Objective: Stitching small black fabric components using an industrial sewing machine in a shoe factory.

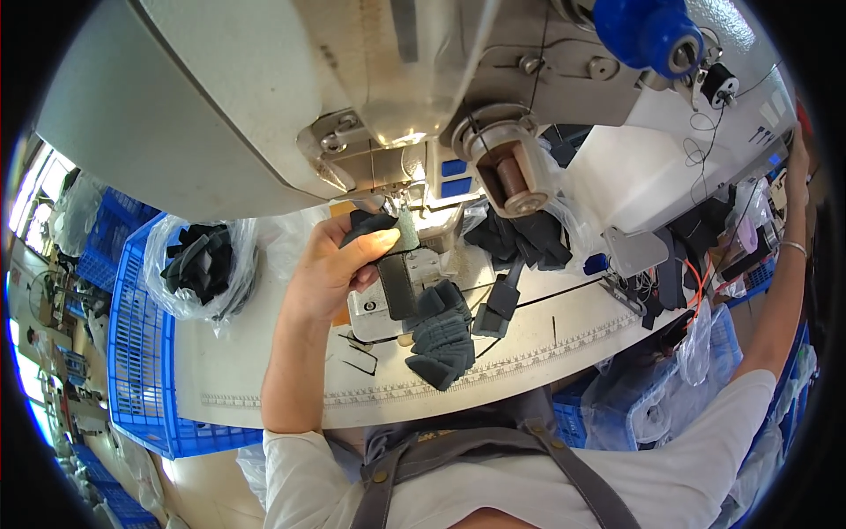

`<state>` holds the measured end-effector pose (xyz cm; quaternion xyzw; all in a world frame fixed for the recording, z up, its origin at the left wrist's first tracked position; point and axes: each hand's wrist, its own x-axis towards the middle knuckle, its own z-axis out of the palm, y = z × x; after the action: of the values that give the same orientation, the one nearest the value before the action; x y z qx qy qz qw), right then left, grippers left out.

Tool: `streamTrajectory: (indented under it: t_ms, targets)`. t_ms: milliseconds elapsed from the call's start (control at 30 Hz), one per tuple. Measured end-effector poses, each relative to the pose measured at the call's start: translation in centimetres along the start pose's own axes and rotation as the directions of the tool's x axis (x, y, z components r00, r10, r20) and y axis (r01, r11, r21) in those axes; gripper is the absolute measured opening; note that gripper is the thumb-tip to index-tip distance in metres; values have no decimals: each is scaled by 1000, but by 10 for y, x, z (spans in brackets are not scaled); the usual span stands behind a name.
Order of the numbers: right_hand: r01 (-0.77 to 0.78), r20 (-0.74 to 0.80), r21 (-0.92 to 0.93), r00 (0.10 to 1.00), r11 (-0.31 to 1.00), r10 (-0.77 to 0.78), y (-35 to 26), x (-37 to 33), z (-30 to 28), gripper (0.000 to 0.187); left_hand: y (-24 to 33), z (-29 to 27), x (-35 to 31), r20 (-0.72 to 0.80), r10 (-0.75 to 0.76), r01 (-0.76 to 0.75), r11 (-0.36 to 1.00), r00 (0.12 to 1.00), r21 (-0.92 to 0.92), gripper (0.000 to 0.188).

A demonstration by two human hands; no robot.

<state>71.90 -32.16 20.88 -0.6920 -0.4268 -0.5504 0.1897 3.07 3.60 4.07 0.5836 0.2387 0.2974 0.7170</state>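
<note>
My left hand [339,260] pinches a dark fabric piece [368,227] between thumb and fingers, close below the needle area of a sewing machine [401,70]. A grey-green patch [407,231] lies at the thumb tip, by the presser foot. From there a black strip [397,286] hangs down over the machine bed, and a row of folded dark pieces [442,335] lies beside it on the table. My right arm reaches up along the machine's right end; my right hand [797,145] is at the picture's rim, its fingers too hidden to read.
A plastic bag of dark pieces [201,264] stands left, near a blue basket [141,344]. More dark pieces [520,236] lie right of the bed. A thread bobbin [511,176] hangs above. A measuring tape [529,350] runs along the table's front edge. Blue crates [648,388] stand at right.
</note>
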Motion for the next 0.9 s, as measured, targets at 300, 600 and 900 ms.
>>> streamTrajectory:
  t_ms: [300,600,900]
  targets:
    - [-516,-54,442,801,733,597,-295,-105,-68,19,4,7,4,-45,-17,17,1000,999,14,15]
    - [-440,406,898,834,-8,-375,-554,-109,-91,19,19,1,3,0,-136,136,985,991,108,14]
    - [-867,725,304,479,-395,-494,-626,-93,-95,28,27,1,8,108,-182,150,956,977,254,18]
